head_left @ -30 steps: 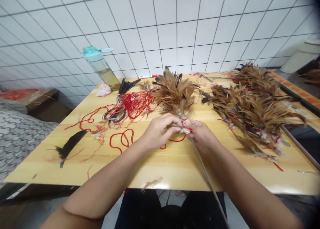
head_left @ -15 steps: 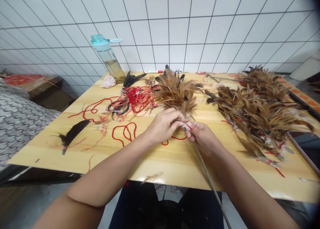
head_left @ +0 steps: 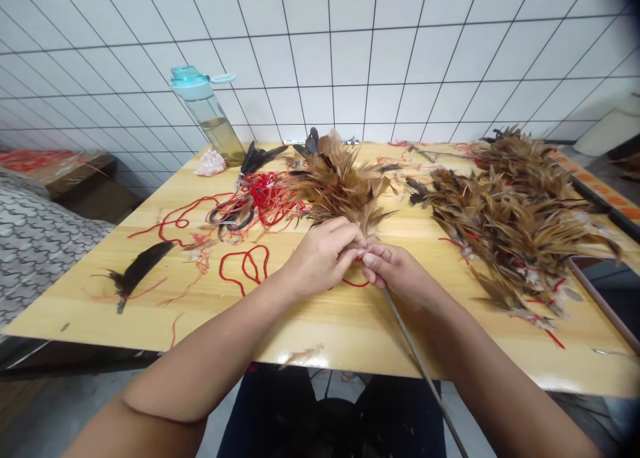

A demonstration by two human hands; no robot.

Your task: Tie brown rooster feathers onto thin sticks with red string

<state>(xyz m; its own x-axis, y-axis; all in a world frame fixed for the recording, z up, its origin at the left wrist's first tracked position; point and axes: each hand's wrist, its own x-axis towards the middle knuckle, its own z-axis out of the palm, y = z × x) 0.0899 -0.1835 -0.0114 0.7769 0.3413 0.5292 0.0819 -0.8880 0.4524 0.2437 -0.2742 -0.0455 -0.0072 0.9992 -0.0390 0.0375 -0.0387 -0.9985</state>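
Observation:
A brown feather bundle (head_left: pixel 340 185) on a thin stick (head_left: pixel 420 365) lies over the wooden table (head_left: pixel 320 331). My left hand (head_left: pixel 323 258) is closed around the base of the feathers. My right hand (head_left: pixel 395 271) is closed on the stick just below them, thumb pressed on the red string (head_left: pixel 355 283) wound at the joint. The two hands touch each other.
A tangle of red string and scissors (head_left: pixel 250 205) lies to the left. A loose black feather (head_left: pixel 137 271) is near the left edge. A heap of brown feather bunches (head_left: pixel 515 218) fills the right side. A water bottle (head_left: pixel 210 115) stands at the back by the tiled wall.
The feather bundle has turned and tilted slightly left in my hands. My right thumb has slid closer to my left fingers over the string.

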